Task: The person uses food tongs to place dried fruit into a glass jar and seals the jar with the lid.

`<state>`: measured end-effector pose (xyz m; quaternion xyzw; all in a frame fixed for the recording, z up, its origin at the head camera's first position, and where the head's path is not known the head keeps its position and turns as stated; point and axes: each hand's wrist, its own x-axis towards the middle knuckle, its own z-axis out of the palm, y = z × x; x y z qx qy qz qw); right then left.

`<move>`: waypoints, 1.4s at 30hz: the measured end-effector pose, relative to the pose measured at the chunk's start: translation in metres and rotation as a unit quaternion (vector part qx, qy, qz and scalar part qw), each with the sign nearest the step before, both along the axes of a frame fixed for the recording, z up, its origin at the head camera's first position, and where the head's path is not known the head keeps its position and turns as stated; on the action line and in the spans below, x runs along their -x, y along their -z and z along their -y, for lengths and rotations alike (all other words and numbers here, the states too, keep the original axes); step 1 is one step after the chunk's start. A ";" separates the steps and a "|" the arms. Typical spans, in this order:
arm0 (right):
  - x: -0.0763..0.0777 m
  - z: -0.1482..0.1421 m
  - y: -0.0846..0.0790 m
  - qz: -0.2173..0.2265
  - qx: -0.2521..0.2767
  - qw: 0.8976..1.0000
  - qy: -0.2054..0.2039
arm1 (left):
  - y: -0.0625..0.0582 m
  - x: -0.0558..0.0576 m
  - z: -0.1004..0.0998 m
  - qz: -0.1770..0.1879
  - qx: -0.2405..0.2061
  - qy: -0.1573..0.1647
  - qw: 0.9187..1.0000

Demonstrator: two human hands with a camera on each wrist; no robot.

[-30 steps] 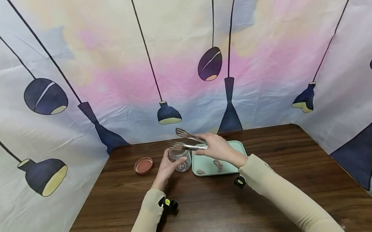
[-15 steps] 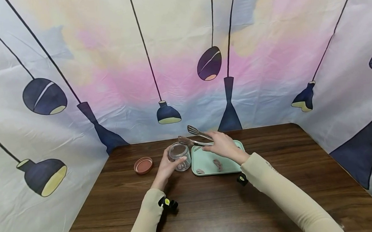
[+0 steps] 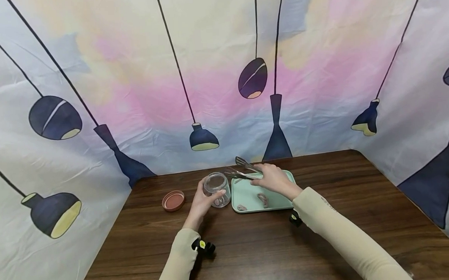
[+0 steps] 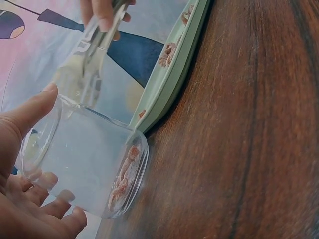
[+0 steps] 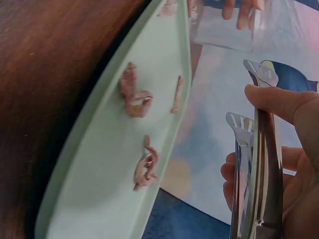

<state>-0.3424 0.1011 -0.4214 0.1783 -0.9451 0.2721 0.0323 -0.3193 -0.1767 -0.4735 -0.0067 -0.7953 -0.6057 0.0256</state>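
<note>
My left hand grips a clear jar around its side, its open mouth facing up. Reddish-brown twisted strips, dried meat by their look, lie on the jar's bottom. In my right hand is a pair of metal tongs with slotted ends, spread apart with nothing between them. The tongs are above the back of a pale green tray, to the right of the jar. Several similar strips lie on the tray, one of them curled.
A reddish-brown round lid lies on the dark wooden table, left of the jar. Behind the table hangs a cloth printed with lamps.
My right hand has moved the tongs rightward from over the jar's mouth to above the tray. The left hand and the jar have stayed in place.
</note>
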 end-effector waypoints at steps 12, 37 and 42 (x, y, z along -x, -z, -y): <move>0.003 -0.003 0.020 0.025 -0.006 1.000 0.001 | 0.001 0.001 -0.001 -0.006 -0.008 0.003 1.000; -0.004 -0.001 0.028 0.007 -0.046 0.999 0.000 | 0.000 -0.001 0.001 -0.005 -0.003 0.009 1.000; -0.004 0.004 0.027 -0.002 -0.064 0.998 0.003 | 0.002 0.000 0.001 -0.009 -0.005 0.010 1.000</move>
